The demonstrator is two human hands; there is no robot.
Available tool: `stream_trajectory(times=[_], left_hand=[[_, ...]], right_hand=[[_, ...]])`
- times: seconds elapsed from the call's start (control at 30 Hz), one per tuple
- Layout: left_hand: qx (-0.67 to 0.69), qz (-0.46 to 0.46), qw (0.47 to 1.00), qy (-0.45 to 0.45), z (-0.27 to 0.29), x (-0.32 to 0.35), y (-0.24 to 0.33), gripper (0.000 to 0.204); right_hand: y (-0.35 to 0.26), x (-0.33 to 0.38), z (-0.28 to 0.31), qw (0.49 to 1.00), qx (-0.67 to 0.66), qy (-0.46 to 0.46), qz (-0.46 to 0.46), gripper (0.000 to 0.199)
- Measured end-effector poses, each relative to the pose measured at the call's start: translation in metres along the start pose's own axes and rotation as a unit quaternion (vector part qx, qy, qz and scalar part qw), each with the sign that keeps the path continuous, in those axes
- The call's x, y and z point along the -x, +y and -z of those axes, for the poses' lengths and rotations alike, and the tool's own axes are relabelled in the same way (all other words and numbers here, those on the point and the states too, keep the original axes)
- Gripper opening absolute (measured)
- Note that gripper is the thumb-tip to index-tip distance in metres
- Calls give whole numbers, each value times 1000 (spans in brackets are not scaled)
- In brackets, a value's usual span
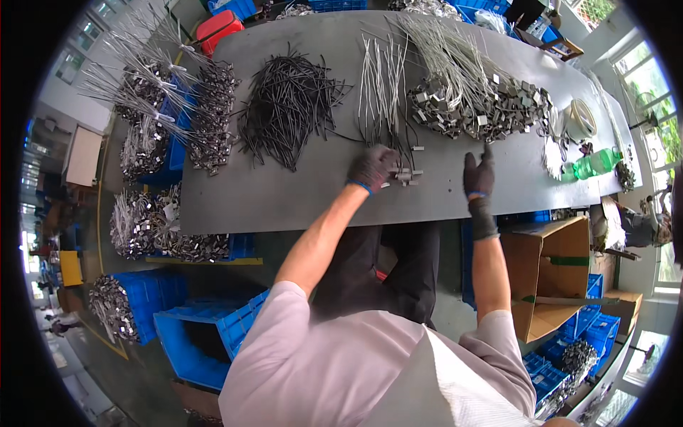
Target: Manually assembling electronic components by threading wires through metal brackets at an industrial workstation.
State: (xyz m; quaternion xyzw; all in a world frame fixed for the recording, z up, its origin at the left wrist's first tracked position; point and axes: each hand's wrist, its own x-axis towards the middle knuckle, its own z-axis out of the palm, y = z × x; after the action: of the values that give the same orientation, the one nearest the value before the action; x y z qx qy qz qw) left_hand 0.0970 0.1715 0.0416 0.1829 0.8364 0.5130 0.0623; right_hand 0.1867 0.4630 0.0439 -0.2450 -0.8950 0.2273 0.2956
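Note:
My left hand (373, 169), in a dark glove with a blue cuff edge, is at the near end of a small bunch of white wires (382, 92) with metal end blocks (405, 175). Its fingers are curled, and what they grip is hidden. To its right, my right hand (479, 174), also gloved, is over the bare tabletop with thumb and fingers apart and nothing visible in it. Just beyond that hand lies a large heap of wires with silvery metal blocks (473, 114). Loose black sleeves or cords (292, 107) form a pile to the left.
The grey metal table (284, 203) has more wire bundles (213, 117) along its left edge. At right are a green plastic bottle (594, 165) and a tape roll (580, 119). Blue crates (206, 324) and an open cardboard box (530, 277) stand below the near edge.

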Motion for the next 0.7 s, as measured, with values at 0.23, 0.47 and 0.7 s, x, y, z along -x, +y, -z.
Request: stream_trajectory(times=[0.23, 0.47, 0.7], left_hand=[[-426, 117, 897, 23, 67, -76, -117, 28], [-427, 139, 894, 12, 68, -61, -118, 20], [-422, 245, 872, 30, 74, -8, -91, 24]], right_hand=[[25, -89, -31, 850, -328, -232, -340, 57], [40, -53, -33, 882, -209, -249, -340, 34], [75, 26, 30, 806, -309, -393, -319, 14]])
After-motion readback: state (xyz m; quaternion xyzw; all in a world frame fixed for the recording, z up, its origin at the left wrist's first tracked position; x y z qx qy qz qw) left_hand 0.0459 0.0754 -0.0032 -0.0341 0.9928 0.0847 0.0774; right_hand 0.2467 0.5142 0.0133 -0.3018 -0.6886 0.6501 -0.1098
